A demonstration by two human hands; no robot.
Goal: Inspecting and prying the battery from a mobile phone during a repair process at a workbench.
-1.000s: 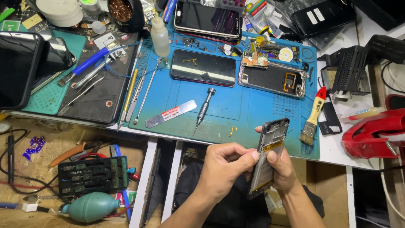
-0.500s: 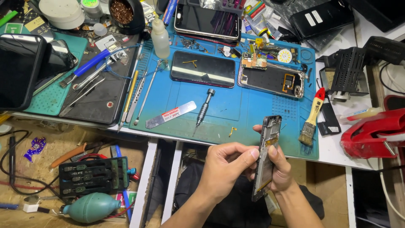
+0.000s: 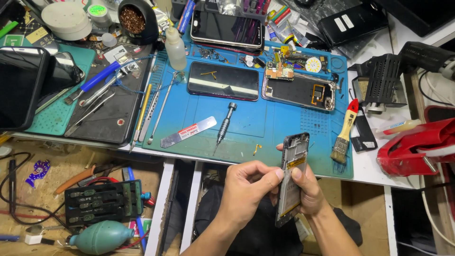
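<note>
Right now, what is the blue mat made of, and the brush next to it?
The blue mat looks like matte rubber or silicone: soft dull surface with moulded ridges and trays. The brush seems to have a pale wooden handle with a red-painted tip, a shiny metal band and tan bristles.

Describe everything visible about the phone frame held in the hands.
The slim dark phone frame, metal-looking, stands nearly upright and edge-on, tilted slightly, just below the blue work mat's front edge. A rectangular cut-out shows near its top, a yellow strip below it. The right hand cradles it from behind; the left hand pinches its side.
</note>
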